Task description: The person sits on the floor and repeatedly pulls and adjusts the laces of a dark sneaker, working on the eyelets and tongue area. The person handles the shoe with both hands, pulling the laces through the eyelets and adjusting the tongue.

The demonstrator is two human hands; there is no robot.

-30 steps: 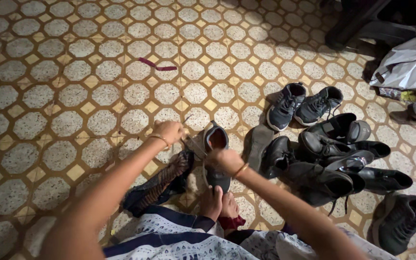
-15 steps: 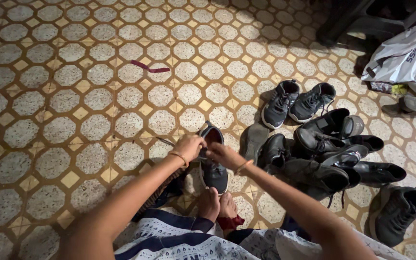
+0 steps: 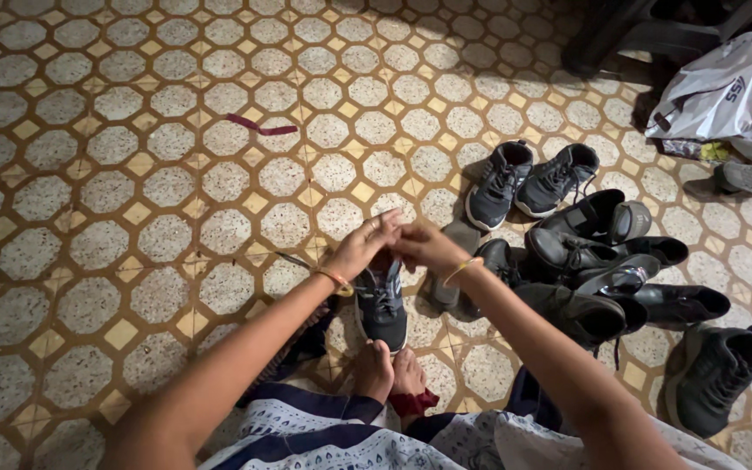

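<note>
While 2 hands, left (image 3: 360, 248) and right (image 3: 424, 245), pinch its top, the grey sneaker (image 3: 382, 303) stands on tiles (image 3: 132, 209).

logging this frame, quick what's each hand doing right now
Left hand: closed, fingers pinched at the back of the dark sneaker.
Right hand: closed on the same sneaker's back edge, touching the left.

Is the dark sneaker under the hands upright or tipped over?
Upright: the dark sneaker sits sole-down on the tiled floor, laces facing up, both hands at its opening.
</note>
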